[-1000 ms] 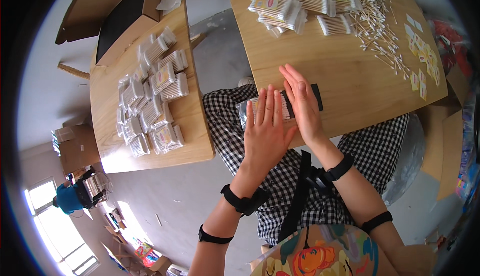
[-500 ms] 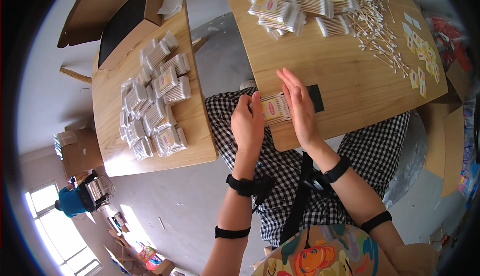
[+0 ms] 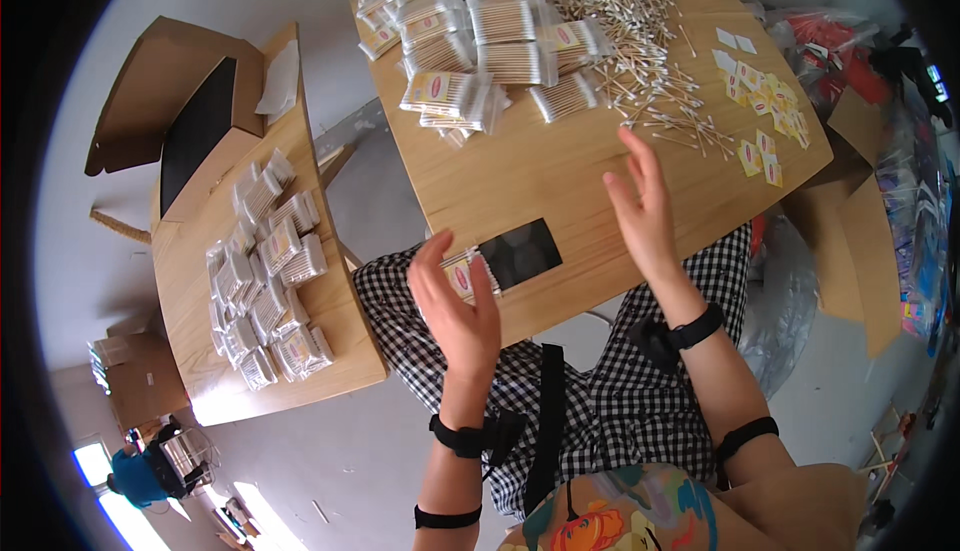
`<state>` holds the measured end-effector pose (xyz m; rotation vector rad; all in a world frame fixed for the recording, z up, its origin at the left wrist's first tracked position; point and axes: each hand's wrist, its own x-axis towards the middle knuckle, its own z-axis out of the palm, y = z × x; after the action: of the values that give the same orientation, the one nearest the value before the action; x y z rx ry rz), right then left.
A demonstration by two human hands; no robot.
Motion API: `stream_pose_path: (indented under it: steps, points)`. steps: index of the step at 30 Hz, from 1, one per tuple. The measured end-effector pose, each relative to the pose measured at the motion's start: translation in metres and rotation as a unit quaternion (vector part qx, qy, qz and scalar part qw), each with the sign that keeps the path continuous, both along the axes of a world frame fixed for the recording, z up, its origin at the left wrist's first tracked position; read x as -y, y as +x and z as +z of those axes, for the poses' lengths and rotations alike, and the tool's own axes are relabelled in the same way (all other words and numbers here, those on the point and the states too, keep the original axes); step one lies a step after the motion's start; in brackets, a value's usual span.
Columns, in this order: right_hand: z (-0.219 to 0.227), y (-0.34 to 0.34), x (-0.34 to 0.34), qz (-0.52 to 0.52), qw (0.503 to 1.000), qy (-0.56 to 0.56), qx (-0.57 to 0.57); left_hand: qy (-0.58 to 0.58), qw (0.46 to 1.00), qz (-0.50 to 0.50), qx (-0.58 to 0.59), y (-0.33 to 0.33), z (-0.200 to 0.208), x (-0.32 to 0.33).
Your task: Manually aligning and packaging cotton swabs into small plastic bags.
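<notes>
A small pack of cotton swabs (image 3: 459, 279) with a yellow and white label sits at the near table edge. My left hand (image 3: 455, 301) is around it, fingers on one side and thumb on the other, hiding part of the pack. Beside it lies a flat black rectangle (image 3: 520, 253) with a glossy surface. My right hand (image 3: 645, 216) is raised over the table with nothing in it, thumb and fingers apart. It points toward the heap of loose cotton swabs (image 3: 625, 36).
Bagged swab packs (image 3: 505, 26) are piled at the table's far left. Small yellow and white cards (image 3: 765, 96) lie at the right. The left table holds more bagged packs (image 3: 265, 276) and an open cardboard box (image 3: 215, 131). Another person (image 3: 145, 471) is in the background.
My right hand has left the pack and moved right and away from my left hand, uncovering the black rectangle. My left hand stays at the pack. The whole view has shifted.
</notes>
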<state>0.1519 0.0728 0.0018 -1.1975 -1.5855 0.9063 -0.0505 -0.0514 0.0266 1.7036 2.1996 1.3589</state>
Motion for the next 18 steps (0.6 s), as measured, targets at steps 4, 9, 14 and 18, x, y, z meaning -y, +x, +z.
stream_pose_path:
  steps: [4, 9, 14, 18]
  points:
    - [-0.019, 0.094, -0.059, -0.094, 0.925, 0.157, 0.332, -0.020, 0.984, -0.149, 0.096, 0.060, -0.005, -0.031]
    - [-0.011, 0.142, -0.100, -0.113, 0.942, 0.027, 0.316, -0.025, 0.983, -0.165, 0.074, 0.089, -0.029, -0.057]
    - [-0.013, 0.145, -0.101, -0.034, 0.978, 0.043, 0.199, -0.017, 0.984, -0.167, 0.056, 0.095, -0.037, -0.059]
    - [0.000, 0.123, -0.073, -0.026, 0.976, 0.060, 0.206, -0.018, 0.986, -0.164, 0.030, 0.093, -0.036, -0.057]
